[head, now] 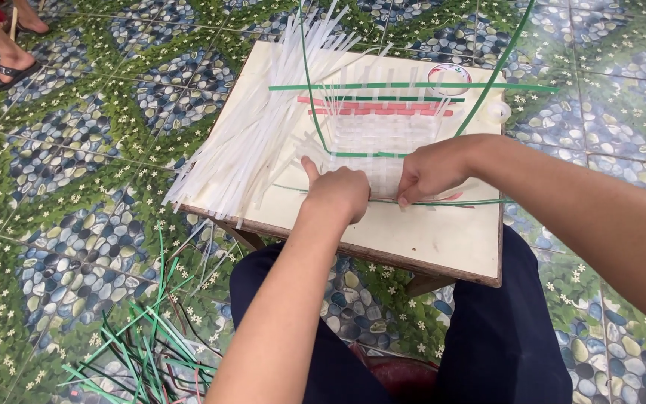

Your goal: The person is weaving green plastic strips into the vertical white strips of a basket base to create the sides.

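No packages, signs or screens show. The only labelled thing is a roll of tape (449,77) lying flat on the table's far edge, well beyond both hands; its round label is white, ringed red and green.

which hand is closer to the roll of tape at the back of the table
Right. The right hand presses the near edge of the woven mat, almost directly below the roll of tape. The left hand rests on the mat's near left corner, farther away.
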